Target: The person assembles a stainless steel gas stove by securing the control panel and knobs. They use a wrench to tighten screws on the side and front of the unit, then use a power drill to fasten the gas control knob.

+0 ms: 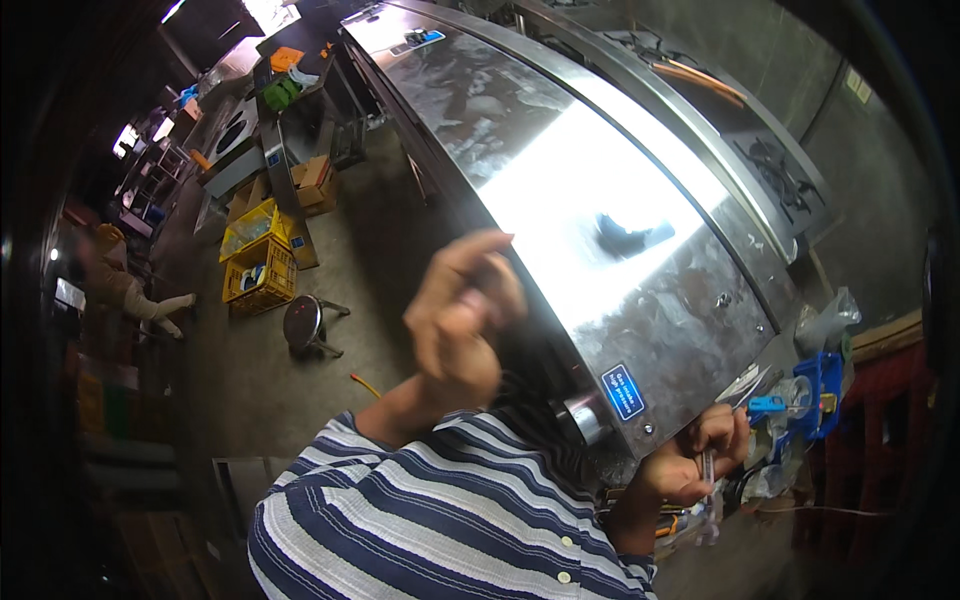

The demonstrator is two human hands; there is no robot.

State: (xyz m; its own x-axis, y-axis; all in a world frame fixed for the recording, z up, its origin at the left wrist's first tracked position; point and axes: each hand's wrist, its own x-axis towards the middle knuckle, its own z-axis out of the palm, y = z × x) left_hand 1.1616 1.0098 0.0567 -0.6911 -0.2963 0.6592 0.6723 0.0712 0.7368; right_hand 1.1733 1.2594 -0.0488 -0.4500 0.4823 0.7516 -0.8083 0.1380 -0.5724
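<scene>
My left hand [465, 315] is raised beside the near edge of a long stainless steel appliance [640, 325]. Its fingers are curled in and slightly blurred; whatever they may hold does not show. At the appliance's near right corner, my right hand [698, 458] pinches a thin, clear plastic strip [708, 472], whose lower end hangs below the fingers. A blue label [623, 391] is stuck on the steel close to that corner. Below the label a round metal pipe end [588, 420] sticks out.
Right of my right hand are a blue plastic bin [824, 392] and a light-blue-handled tool [768, 404]. On the left stand a round stool [304, 324] and yellow crates [262, 278]. Farther left, a person [125, 275] is partly visible. A second steel unit [765, 165] lies beyond the appliance.
</scene>
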